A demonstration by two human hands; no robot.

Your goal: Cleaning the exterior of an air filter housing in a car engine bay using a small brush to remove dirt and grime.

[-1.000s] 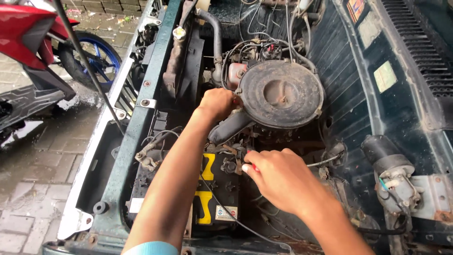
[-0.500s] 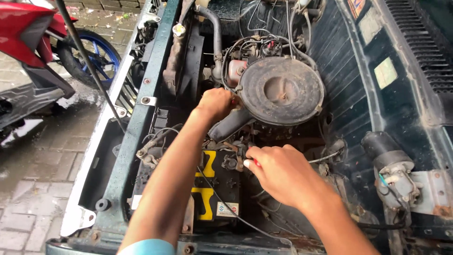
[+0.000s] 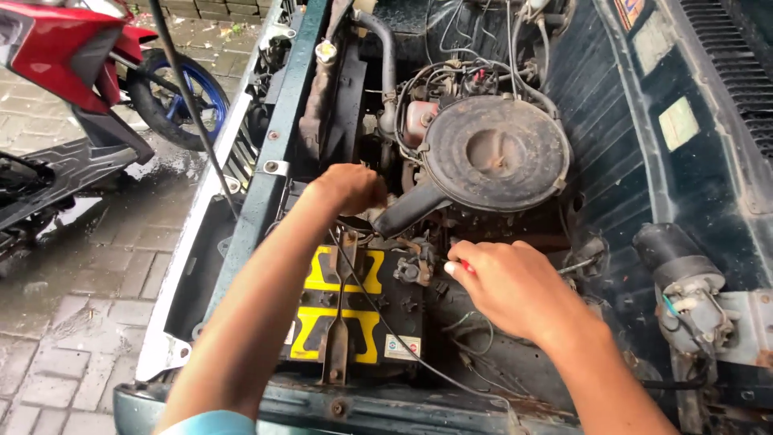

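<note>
I look down into an open engine bay. My left hand (image 3: pixel 348 188) reaches in beside the dark intake snout (image 3: pixel 411 211) of the round black air cleaner (image 3: pixel 497 153); its fingers are curled and hidden, so what they touch is unclear. My right hand (image 3: pixel 509 286) is closed around a small tool with a red-and-white handle end (image 3: pixel 457 268), held just right of the battery terminal clamp (image 3: pixel 412 271). The black battery with yellow labels (image 3: pixel 342 300) lies under both arms, crossed by a metal hold-down strap (image 3: pixel 340 322).
A red motorcycle with a blue-rimmed wheel (image 3: pixel 173 97) stands on wet paving at the left. A thin hood prop rod (image 3: pixel 189 105) slants across the front panel (image 3: pixel 266 185). Wires and hoses (image 3: pixel 451 72) crowd behind the air cleaner. A wiper motor (image 3: pixel 684 282) sits at the right.
My right hand has shifted slightly right and down away from the battery terminal. My left hand stays by the air cleaner snout. The view has drifted a little.
</note>
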